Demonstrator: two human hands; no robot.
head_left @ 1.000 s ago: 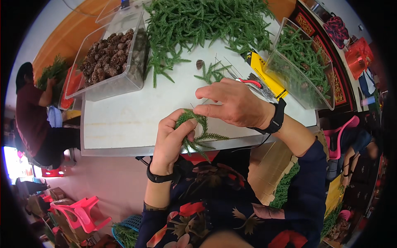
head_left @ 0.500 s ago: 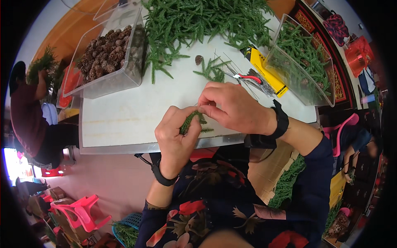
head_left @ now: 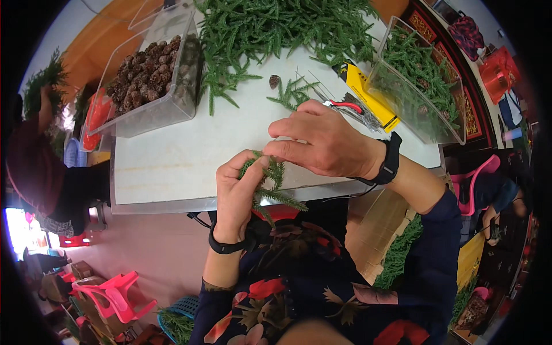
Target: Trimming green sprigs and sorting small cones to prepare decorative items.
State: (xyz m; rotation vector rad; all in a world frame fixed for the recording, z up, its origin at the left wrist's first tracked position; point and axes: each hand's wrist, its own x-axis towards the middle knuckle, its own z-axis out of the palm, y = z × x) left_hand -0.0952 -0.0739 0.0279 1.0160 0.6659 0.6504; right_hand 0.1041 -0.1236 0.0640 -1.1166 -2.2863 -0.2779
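Note:
A green artificial pine sprig (head_left: 275, 183) is gripped between the thumb and fingers of my left hand (head_left: 233, 184), its needled branches fanning down over the table's front edge. At the sprig's top end, my right hand (head_left: 333, 144) closes its thumb and forefinger in a pinch. Whatever lies between those fingertips is too small to make out. Beyond my hands on the white table (head_left: 167, 172) are a single pine cone (head_left: 274, 81), a loose sprig (head_left: 294, 94), red-handled pliers (head_left: 348, 106) and thin metal wires (head_left: 372, 122), partly hidden by my right hand.
Pine greenery (head_left: 282, 31) is heaped at the table's back. A clear bin (head_left: 185, 86) of pine cones stands left, another clear bin (head_left: 397, 123) with greenery right, beside a yellow package (head_left: 368, 95). A pink chair (head_left: 118, 296) and a person (head_left: 43, 167) are to the left.
My left hand has turned, so more of the sprig shows, its branches now hanging lower. My right hand has shifted slightly left, its fingers straighter. The person at left has moved the greenery they hold.

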